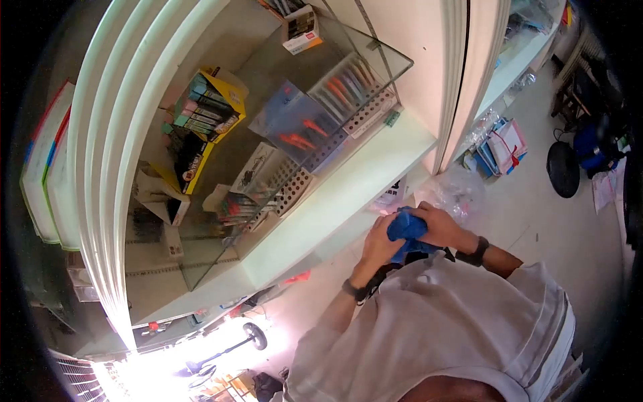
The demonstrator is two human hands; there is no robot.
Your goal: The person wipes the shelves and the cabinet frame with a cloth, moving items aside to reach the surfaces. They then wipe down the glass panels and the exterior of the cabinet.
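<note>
I saw both hands meet in front of the chest, just below the white front edge of the glass display case [348, 194]. The left hand [378, 244] and the right hand [442, 226] gripped a crumpled blue cloth [406, 228] between them, fingers curled around it and pinching the fabric from both sides. Each wrist carried a dark band. Behind the glass lay a yellow box of coloured markers [207, 107], a clear packet of orange-handled pens [298, 130] and white perforated pen racks [291, 184]. A small black fan [562, 169] stood on the floor well off to the right.
</note>
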